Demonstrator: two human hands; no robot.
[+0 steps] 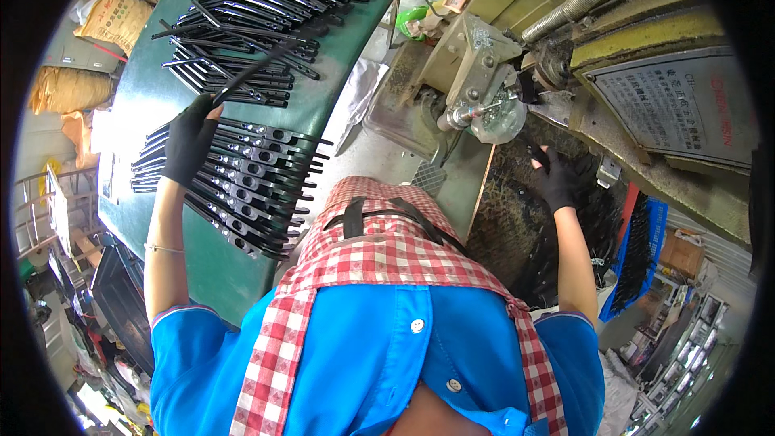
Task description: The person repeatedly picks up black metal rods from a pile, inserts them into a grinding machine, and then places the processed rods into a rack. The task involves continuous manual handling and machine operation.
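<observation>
My left hand [190,141], in a black fingerless glove, is closed on one end of a slim black metal bar [249,74]. That bar points up and to the right, over a big heap of similar black bars [278,0] on the green table [319,101]. Below my left hand lies a neat row of black bars with holed, flattened ends [258,157]. On the right, my gloved right hand [555,182] is closed around a dark piece that looks like another black bar [533,150], just below the machine's spindle [464,116]. Its far end is hard to make out.
A greasy machine [484,52] with metal shavings around its spindle stands ahead and right. Its oily dark bed [513,218] lies below my right hand. A blue bin [642,254] of black parts is at the right. Sacks [117,18] stand beyond the table's left side.
</observation>
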